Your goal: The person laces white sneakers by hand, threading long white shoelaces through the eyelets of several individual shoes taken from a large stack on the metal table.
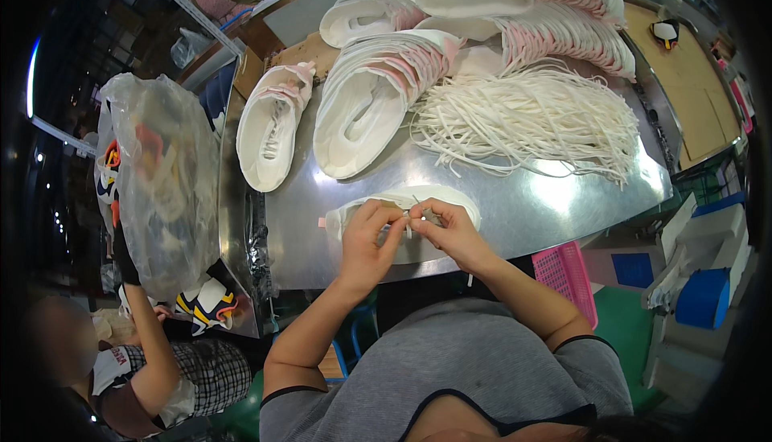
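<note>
Here the left hand [366, 241] and right hand [450, 231] each pinch a white lace [410, 215] over the white shoe upper [402, 201], likely mid-lacing; threading the next eyelet calls for a fine grip.

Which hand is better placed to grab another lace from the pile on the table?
Probably the right hand: the pile of white laces lies up and to the right, on its side. The left hand sits farther away, fingers on the white shoe upper.

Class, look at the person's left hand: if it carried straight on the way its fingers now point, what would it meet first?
The left hand points up and to the right, fingertips at the lace over the white shoe upper. It would likely press into that upper first, then the right hand; depth is hard to judge.
</note>
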A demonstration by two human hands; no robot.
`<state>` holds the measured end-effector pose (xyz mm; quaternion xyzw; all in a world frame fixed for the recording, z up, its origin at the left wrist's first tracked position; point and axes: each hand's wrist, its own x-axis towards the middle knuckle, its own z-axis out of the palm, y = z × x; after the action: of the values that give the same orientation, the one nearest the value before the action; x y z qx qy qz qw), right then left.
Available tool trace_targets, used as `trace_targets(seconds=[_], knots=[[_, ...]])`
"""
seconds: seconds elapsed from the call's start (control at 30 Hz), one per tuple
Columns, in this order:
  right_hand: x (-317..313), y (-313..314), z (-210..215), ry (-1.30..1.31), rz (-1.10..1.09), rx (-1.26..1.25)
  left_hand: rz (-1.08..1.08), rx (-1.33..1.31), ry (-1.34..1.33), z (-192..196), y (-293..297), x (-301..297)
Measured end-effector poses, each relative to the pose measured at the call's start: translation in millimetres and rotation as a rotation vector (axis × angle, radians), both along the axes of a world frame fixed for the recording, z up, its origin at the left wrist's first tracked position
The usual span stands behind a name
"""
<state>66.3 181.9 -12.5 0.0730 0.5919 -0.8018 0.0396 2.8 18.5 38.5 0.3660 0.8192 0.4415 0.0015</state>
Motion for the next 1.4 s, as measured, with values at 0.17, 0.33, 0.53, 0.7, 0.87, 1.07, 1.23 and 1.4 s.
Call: trace_targets(seconds=[0.17, 0.33, 0.53, 0.7, 0.87, 1.07, 1.23, 1.4], knots=[[4.9, 14.7, 1.8, -0.038, -0.099, -0.324, 0.026, -0.081, 0.052, -2.9, -19.8, 7.8], [5.3, 11.5, -4.8, 0.027, -0.135, 0.042, 0.012, -0.198, 0.184, -3.2, -20.0, 7.7], [2.6, -15.0, 3.3, 0.233, -0.143, 0.327, 0.030, -0.116, 0.069, -13.0, -25.0, 6.8], [-8.8, -13.1, 1.4, 0.143, -0.144, 0.349, 0.037, -0.046, 0.029, -11.7, -25.4, 7.1], [-25.7, -10.4, 10.4, 0.166, -0.177, 0.616, 0.018, -0.055, 0.032, -14.2, -28.7, 10.4], [-45.5, -5.0, -20.1, 0.197, -0.169, 0.474, 0.041, -0.072, -0.058, -18.9, -31.2, 12.2], [-39.4, 16.6, -18.0, 0.038, -0.205, -0.240, -0.029, -0.303, -0.826, -37.5, -33.2, -27.2], [-24.0, 16.7, -4.8, 0.025, -0.174, -0.227, 0.085, -0.094, -1.258, -47.4, -4.2, -17.0]])
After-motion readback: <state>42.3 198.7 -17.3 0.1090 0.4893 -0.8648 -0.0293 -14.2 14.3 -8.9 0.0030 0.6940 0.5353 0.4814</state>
